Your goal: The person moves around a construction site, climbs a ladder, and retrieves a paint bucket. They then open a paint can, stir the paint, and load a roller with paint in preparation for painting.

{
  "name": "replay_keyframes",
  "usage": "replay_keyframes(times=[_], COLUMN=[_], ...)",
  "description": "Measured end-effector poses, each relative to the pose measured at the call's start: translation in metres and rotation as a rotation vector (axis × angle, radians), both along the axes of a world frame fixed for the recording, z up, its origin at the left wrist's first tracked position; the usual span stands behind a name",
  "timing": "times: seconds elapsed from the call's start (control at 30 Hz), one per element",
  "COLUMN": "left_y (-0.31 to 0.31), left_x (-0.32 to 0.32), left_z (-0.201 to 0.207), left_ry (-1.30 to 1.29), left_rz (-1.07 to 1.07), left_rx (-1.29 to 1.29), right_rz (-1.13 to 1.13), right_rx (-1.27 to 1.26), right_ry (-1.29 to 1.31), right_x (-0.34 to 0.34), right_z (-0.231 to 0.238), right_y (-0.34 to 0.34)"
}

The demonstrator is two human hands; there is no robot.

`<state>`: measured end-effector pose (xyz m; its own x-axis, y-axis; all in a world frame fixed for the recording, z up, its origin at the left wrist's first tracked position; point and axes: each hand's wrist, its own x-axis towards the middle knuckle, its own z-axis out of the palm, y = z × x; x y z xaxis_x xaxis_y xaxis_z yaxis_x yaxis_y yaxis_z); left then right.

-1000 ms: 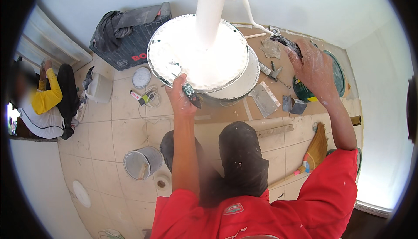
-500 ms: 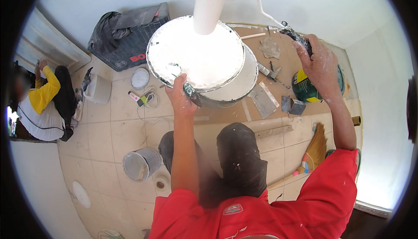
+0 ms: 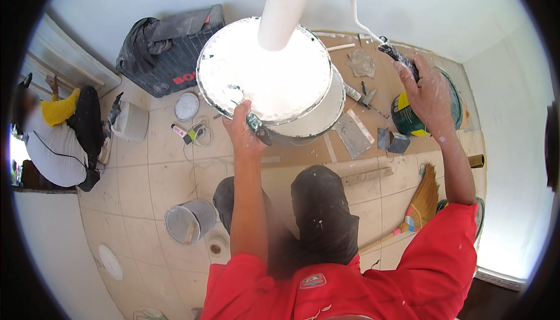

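My left hand (image 3: 245, 130) is closed at the near edge of a round, paint-covered lid (image 3: 265, 86), its thumb on top. By those fingers is a dark, paint-specked handle-like piece (image 3: 257, 125); what it belongs to is unclear. Partly under the lid stands a bucket (image 3: 318, 116) with a whitish top. My right hand (image 3: 429, 89) is wrapped round the dark, paint-smeared grip of a paint roller (image 3: 357, 14). The roller's white sleeve (image 3: 286, 14) slants down with its lower end over the lid; whether it touches is hard to tell.
Brown sheeting carries a caulking gun (image 3: 363, 95), flat scrapers (image 3: 354, 133) and a green bucket (image 3: 408, 116). A broom (image 3: 421, 203) lies at right. Toward the left are a dark toolbox (image 3: 175, 57), a metal can (image 3: 190, 221), a white container (image 3: 130, 121) and a seated co-worker (image 3: 58, 139).
The roller sleeve has tilted further, its upper end swinging right. My right hand has dropped slightly. My left hand keeps its hold on the lid. The co-worker has shifted posture.
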<state>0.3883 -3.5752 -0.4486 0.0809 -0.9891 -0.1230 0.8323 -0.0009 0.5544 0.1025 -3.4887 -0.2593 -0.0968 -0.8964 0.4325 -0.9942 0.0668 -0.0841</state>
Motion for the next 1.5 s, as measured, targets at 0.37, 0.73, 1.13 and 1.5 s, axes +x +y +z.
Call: replay_keyframes(times=[0.37,0.73,1.13,1.5], left_y=[0.004,0.005,0.007,0.006], left_x=[-0.001,0.000,0.002,0.002], left_z=[0.009,0.005,0.010,0.012], left_ry=[-0.007,-0.039,-0.065,-0.077], left_rz=[0.067,0.101,0.097,0.107], left_rx=[0.003,-0.037,-0.055,-0.025], right_rz=[0.009,0.123,0.076,0.076], right_rx=[0.128,0.639,0.844,0.865], right_ry=[-0.385,-1.301,-1.796,-1.886], right_x=[0.008,0.041,0.059,0.060], right_z=[-0.045,-0.056,-0.053,-0.040], right_y=[-0.002,0.014,0.021,0.022])
